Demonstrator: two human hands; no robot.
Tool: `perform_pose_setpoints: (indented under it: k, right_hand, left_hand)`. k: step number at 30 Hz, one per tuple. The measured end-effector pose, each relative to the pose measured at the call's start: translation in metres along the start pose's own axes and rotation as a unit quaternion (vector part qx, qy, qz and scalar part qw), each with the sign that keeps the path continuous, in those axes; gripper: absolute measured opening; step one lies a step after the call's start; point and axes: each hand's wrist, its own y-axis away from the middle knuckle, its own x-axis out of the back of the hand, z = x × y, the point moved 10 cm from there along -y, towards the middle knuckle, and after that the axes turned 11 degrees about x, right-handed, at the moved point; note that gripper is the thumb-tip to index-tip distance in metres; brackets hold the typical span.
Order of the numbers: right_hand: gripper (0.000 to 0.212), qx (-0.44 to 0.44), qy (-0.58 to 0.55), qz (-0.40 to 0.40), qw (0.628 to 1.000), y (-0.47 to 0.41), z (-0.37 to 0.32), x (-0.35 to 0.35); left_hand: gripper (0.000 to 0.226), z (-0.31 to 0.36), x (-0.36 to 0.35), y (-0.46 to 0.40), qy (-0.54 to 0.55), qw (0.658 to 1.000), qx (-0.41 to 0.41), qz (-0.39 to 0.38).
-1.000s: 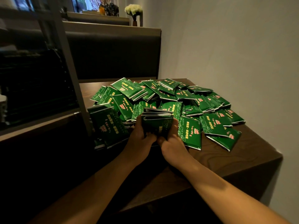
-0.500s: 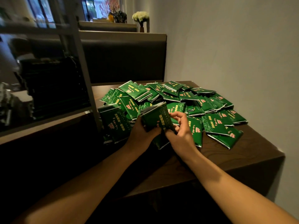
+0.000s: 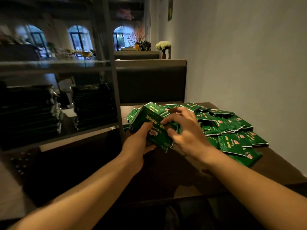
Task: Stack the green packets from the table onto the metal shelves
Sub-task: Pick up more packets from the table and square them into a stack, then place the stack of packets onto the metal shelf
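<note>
A person's left hand (image 3: 141, 140) grips a thick bundle of glossy green foil packets with yellow and red print (image 3: 152, 125), thumb curled over its printed face and fingers under it. The right hand (image 3: 186, 131) hovers over the bundle's right side with fingers spread and bent; whether its fingertips press the packets or hang just above them cannot be told. The bundle is held clear of the dark brown wooden worktop (image 3: 275, 165), tilted, its long axis running from lower right, near the wrists, up and away to the upper left, with the far end pointing toward the grey metal shelf unit (image 3: 114, 90).

Behind and to the right of the hands, a loose heap of green packets (image 3: 232, 130) covers much of the worktop, the packets lying flat and overlapping at mixed angles, reaching almost to the pale wall (image 3: 249, 63). On the lit shelf to the left stand two tall, dark stacks of packets (image 3: 93, 107), side by side with a gap between them. Beyond the worktop rises a dark padded booth back (image 3: 149, 82), with white flowers in a vase (image 3: 163, 47) farther off.
</note>
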Motion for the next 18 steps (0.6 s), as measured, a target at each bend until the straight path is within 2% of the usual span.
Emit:
perform_pose_setpoints:
  k: [2,4,10,15,18]
  right_hand:
    - [0.022,0.066,0.103,-0.012,0.992,-0.005,-0.028,-0.011]
    - [0.031,0.122,0.161,-0.026,0.979,-0.007,-0.056,-0.028]
    - [0.061,0.211,0.225,-0.066,0.949,-0.021,-0.113,-0.086]
    - [0.044,0.285,0.265,0.021,0.921,-0.052,-0.145,-0.112]
    - [0.047,0.294,0.279,0.031,0.914,-0.076,-0.147,-0.127]
  left_hand:
    - [0.02,0.004,0.014,0.011,0.046,0.998,-0.01,0.032]
    - [0.024,0.008,0.028,0.021,0.096,0.994,-0.009,0.06]
    - [0.023,0.03,0.082,0.044,0.174,0.977,-0.01,0.121]
    - [0.028,0.056,0.114,0.052,0.157,0.978,-0.037,0.135]
    - [0.027,0.07,0.123,0.049,0.146,0.98,-0.051,0.126]
